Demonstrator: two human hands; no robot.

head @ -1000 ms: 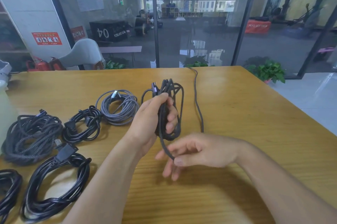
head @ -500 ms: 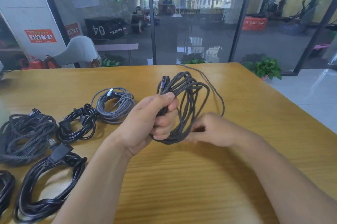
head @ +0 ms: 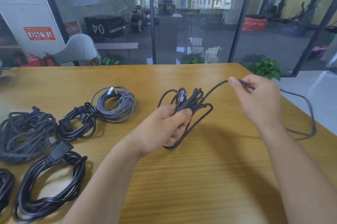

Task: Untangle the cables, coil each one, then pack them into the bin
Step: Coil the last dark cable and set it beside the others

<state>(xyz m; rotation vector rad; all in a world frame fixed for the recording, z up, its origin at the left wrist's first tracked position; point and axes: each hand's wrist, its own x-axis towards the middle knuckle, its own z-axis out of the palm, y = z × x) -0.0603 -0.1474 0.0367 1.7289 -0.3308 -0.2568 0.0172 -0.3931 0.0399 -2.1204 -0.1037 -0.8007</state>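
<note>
Head view: the dark braided cable (head: 189,103) sits bunched in loops above the wooden table (head: 200,178), its purple-grey plug poking up from the bundle. The left hand (head: 164,129) clamps those loops, thumb curled over the top. One strand runs up and right to the right hand (head: 259,101), which pinches it, the slack drooping behind past the table's edge. Left of this lie a grey coil (head: 116,104), a small black coil (head: 78,123) and a big black coil (head: 49,185).

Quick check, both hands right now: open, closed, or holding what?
Left hand: closed around the coiled bundle of the dark braided cable.
Right hand: pinching the same cable's loose strand, raised above the wooden table.
</note>
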